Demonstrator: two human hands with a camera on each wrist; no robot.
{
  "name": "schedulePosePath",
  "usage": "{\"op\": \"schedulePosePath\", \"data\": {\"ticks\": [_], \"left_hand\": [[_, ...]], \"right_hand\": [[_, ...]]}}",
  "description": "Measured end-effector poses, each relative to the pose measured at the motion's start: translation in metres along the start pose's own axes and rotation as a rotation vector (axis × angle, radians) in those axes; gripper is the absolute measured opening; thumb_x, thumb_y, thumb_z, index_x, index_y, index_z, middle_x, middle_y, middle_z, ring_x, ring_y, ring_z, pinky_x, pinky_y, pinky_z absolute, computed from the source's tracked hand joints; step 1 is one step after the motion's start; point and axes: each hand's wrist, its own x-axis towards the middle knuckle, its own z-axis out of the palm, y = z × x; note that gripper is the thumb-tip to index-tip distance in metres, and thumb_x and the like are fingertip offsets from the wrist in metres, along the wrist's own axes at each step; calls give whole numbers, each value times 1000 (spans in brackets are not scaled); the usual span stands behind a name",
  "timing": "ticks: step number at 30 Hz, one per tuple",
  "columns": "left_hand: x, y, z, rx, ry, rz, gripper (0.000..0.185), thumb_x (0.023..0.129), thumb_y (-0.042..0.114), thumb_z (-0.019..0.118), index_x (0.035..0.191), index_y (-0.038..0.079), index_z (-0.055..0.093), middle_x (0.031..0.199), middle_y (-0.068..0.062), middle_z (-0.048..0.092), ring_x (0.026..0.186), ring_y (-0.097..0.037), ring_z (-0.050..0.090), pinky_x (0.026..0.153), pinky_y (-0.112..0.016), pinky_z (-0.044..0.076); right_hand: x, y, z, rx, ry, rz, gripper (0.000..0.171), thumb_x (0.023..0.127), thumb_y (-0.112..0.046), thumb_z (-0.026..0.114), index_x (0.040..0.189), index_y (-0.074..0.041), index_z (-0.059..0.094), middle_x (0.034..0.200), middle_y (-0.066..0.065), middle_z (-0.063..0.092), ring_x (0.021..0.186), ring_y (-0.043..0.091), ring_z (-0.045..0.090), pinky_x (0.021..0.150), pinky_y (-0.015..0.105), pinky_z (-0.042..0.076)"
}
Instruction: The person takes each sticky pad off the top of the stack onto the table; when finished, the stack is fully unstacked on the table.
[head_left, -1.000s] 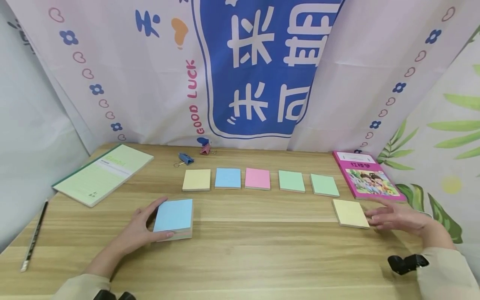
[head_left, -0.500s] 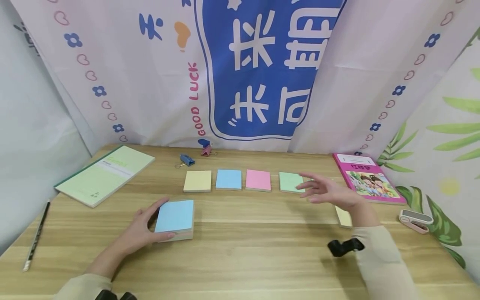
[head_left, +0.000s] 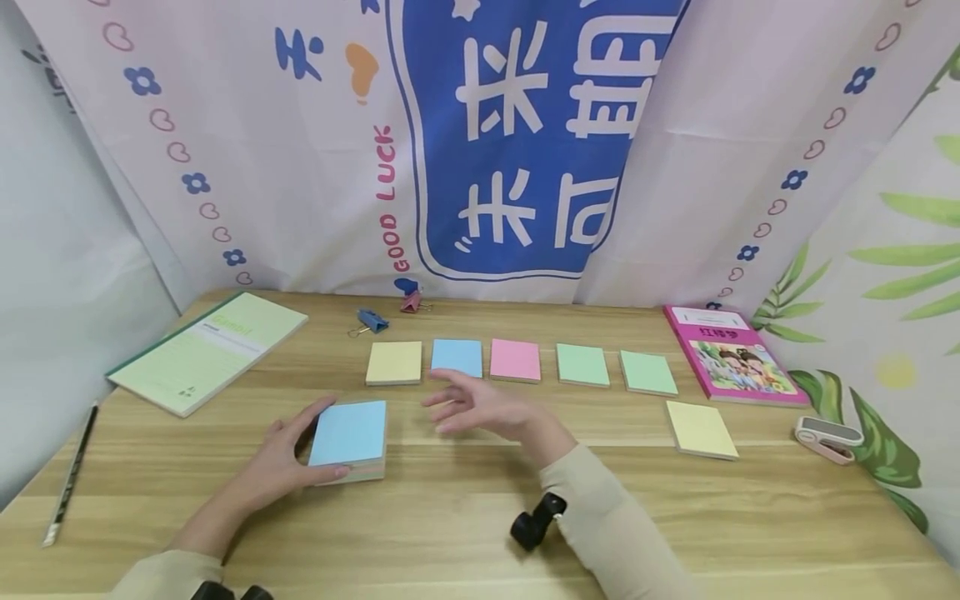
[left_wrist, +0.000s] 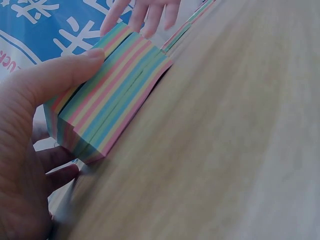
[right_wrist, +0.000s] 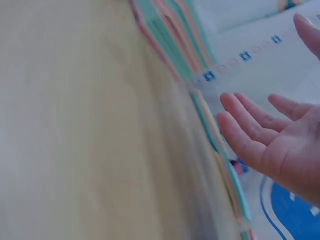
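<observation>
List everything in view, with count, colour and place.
Pad stack: 1, blue top, striped sides, left of centre
Yellow pads: 2, yellow, row's left end; right of row
Blue pad: 1, blue, second in row
Pink pad: 1, pink, third in row
Green pads: 2, green, row's right end
Clips: at least 2, blue and pink, behind row
Notebook: 1, pale green, far left
Pencil: 1, dark, left edge
Book: 1, pink, far right
Small device: 1, whitish, right
Table: 1, brown, beneath
Cloth: 1, white and blue, behind
Leaf-print sheet: 1, white, right
Wrist devices: 2, black, near side
Sleeves: 2, cream, near side
Left hand: 1, holding stack
Right hand: 1, near row
</observation>
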Motion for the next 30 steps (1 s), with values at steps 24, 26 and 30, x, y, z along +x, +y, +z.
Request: {"op": "schedulePosePath", "data": {"ticks": [24,26,30], "left_hand": [[-2,2,0,3,2,-6,88,66,37,71,136,12,23,132,-28,25,117,-50,16,93,-60,-4],[-2,1,0,9,5,0,88,66,37,71,135,11,23,132,-28,25,117,-50,17,93,-59,-4],[0,0,1,33,0,5,88,66,38,71,134,8,26,132,-27,26,117,-49,19,93,-60,-2]], "right_hand": [[46,28,62,-348,232,-14,85,68,-9,74,135,-10,23,111,1,46,96,15,47,81,22,39],[44,27,60,-318,243,-22,84,68,-8,73,135,-9,23,112,3,47,94,14,50,80,22,40],[34,26,54,-217,257,4,86,68,-3,72,136,-8,19,109,4,50,88,12,53,77,23,43]]}}
